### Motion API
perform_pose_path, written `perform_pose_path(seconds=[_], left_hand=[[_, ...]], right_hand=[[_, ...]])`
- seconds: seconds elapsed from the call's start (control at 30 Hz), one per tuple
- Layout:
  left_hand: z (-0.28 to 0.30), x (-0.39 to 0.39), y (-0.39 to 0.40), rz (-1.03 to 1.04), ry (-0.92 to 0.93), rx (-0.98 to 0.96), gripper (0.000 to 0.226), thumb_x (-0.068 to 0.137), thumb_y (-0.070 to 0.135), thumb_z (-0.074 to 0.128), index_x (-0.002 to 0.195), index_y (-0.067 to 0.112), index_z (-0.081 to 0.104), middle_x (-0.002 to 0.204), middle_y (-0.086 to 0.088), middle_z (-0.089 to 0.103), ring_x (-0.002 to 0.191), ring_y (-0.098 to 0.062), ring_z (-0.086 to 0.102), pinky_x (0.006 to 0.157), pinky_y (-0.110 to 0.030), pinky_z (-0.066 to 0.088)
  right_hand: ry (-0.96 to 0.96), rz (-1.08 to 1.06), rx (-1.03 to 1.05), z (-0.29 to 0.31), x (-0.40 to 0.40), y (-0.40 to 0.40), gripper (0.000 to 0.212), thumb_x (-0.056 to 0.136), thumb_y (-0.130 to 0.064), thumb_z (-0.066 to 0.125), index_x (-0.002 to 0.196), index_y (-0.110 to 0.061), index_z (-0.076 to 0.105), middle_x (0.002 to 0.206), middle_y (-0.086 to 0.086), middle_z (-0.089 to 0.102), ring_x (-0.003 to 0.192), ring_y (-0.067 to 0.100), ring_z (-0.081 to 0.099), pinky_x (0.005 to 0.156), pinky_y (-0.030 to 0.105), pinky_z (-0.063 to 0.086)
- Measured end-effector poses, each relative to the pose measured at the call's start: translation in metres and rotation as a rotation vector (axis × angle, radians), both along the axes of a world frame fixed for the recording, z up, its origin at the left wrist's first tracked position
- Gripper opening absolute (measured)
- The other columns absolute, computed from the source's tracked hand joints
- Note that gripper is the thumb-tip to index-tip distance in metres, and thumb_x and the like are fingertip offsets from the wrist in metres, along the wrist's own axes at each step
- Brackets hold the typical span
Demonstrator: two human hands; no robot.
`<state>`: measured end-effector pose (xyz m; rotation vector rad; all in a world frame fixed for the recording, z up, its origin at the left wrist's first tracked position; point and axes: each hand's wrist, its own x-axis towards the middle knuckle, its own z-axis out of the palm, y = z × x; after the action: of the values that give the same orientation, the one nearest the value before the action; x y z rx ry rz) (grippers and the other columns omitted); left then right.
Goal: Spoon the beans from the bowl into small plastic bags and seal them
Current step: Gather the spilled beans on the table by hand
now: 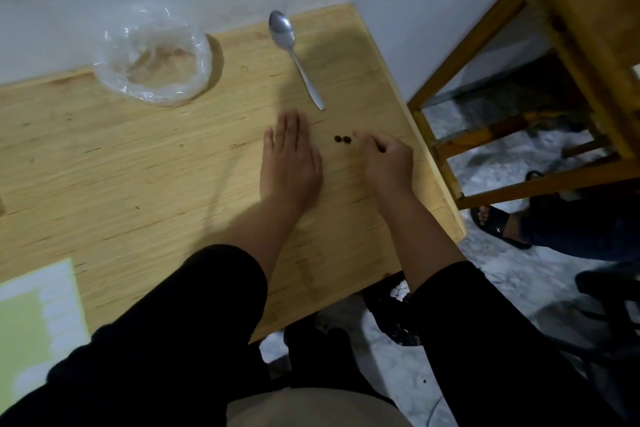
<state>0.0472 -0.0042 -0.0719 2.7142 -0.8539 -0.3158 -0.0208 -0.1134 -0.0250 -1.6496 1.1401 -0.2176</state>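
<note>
Left hand (290, 156) lies flat on the wooden table (138, 163), fingers straight and together. Right hand (384, 156) curls, pinching a dark bean, just beside two loose beans (342, 139); spoon (294, 55) lies beyond, clear bowl (152, 55) far left.

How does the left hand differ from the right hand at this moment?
The left hand lies flat on the table with straight fingers; the right hand has curled fingers. The left hand holds nothing; the right hand seems to pinch a dark bean. Both rest near two loose beans.
</note>
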Motion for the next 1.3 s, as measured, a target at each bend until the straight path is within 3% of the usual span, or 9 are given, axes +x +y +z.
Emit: perform_pose_path(seconds=[0.1, 0.43, 0.53, 0.63, 0.7, 0.77, 0.87, 1.0, 1.3], left_hand=[[-0.001, 0.0, 0.0, 0.022, -0.009, -0.013, 0.058, 0.099, 0.029, 0.024, 0.149, 0.005, 0.007, 0.158, -0.01, 0.006, 0.146, -0.022, -0.002, 0.117, -0.038, -0.003], [-0.002, -0.002, 0.0, 0.045, -0.032, -0.011, 0.056, 0.099, 0.029, 0.022, 0.15, 0.008, 0.011, 0.158, -0.007, 0.009, 0.146, -0.019, 0.0, 0.119, -0.038, -0.001], [-0.003, -0.002, 0.0, 0.031, -0.036, -0.003, 0.057, 0.099, 0.029, 0.02, 0.15, 0.007, 0.01, 0.158, -0.008, 0.008, 0.146, -0.019, -0.001, 0.119, -0.039, -0.001], [-0.003, -0.003, 0.0, 0.031, -0.036, -0.002, 0.056, 0.099, 0.028, 0.021, 0.15, 0.006, 0.01, 0.158, -0.009, 0.008, 0.146, -0.02, -0.002, 0.119, -0.039, -0.001], [-0.003, -0.003, 0.0, 0.029, -0.038, 0.005, 0.056, 0.099, 0.028, 0.02, 0.15, 0.006, 0.009, 0.158, -0.009, 0.006, 0.146, -0.02, -0.003, 0.119, -0.039, -0.001], [-0.003, -0.004, 0.0, 0.025, -0.038, 0.009, 0.056, 0.099, 0.029, 0.019, 0.15, 0.007, 0.008, 0.159, -0.009, 0.005, 0.146, -0.019, -0.004, 0.119, -0.038, -0.002], [-0.003, -0.004, 0.0, 0.021, -0.043, 0.008, 0.056, 0.1, 0.029, 0.018, 0.15, 0.007, 0.007, 0.159, -0.008, 0.005, 0.146, -0.019, -0.004, 0.119, -0.038, -0.002], [-0.004, -0.004, 0.001, 0.017, -0.05, 0.005, 0.056, 0.1, 0.029, 0.018, 0.15, 0.006, 0.007, 0.158, -0.009, 0.005, 0.146, -0.019, -0.004, 0.119, -0.038, -0.001], [-0.004, -0.003, 0.0, 0.03, -0.049, -0.008, 0.056, 0.1, 0.028, 0.021, 0.15, 0.007, 0.009, 0.158, -0.008, 0.008, 0.146, -0.019, -0.002, 0.119, -0.038, -0.002]], right_hand=[[0.052, 0.161, -0.174, -0.006, 0.004, -0.011, 0.025, 0.086, -0.024, 0.063, 0.109, -0.014, 0.069, 0.111, -0.001, 0.068, 0.095, 0.001, 0.055, 0.085, 0.015, 0.042], [0.055, 0.375, -0.397, -0.019, 0.01, -0.014, 0.018, 0.086, -0.02, 0.062, 0.1, -0.012, 0.07, 0.095, 0.001, 0.071, 0.089, 0.013, 0.064, 0.083, 0.027, 0.051], [-0.042, 0.19, -0.017, -0.009, 0.006, -0.015, 0.01, 0.09, -0.022, 0.056, 0.086, -0.017, 0.063, 0.073, -0.008, 0.059, 0.067, 0.004, 0.053, 0.057, 0.013, 0.045], [-0.31, -0.137, 0.599, 0.001, 0.0, -0.016, 0.02, 0.09, -0.012, 0.044, 0.072, -0.013, 0.05, 0.063, 0.0, 0.046, 0.052, 0.01, 0.041, 0.04, 0.021, 0.03], [-0.361, -0.195, 0.719, 0.002, -0.004, -0.016, 0.019, 0.091, -0.009, 0.04, 0.076, -0.009, 0.052, 0.066, 0.004, 0.05, 0.05, 0.012, 0.045, 0.039, 0.021, 0.028], [-0.268, -0.085, 0.576, 0.004, -0.005, -0.016, 0.018, 0.092, -0.013, 0.045, 0.085, -0.01, 0.061, 0.069, 0.0, 0.053, 0.053, 0.008, 0.047, 0.042, 0.018, 0.033], [-0.024, 0.185, 0.121, -0.003, -0.001, -0.018, 0.02, 0.09, -0.025, 0.055, 0.102, -0.018, 0.069, 0.088, -0.011, 0.065, 0.076, -0.001, 0.054, 0.068, 0.014, 0.043], [0.013, 0.31, -0.183, -0.009, 0.007, -0.016, 0.024, 0.086, -0.021, 0.062, 0.108, -0.012, 0.07, 0.111, 0.002, 0.069, 0.096, 0.006, 0.058, 0.089, 0.02, 0.045], [0.031, 0.383, -0.443, -0.025, 0.013, -0.009, 0.021, 0.081, -0.022, 0.068, 0.099, -0.012, 0.073, 0.099, 0.006, 0.071, 0.091, 0.018, 0.063, 0.083, 0.026, 0.046]])
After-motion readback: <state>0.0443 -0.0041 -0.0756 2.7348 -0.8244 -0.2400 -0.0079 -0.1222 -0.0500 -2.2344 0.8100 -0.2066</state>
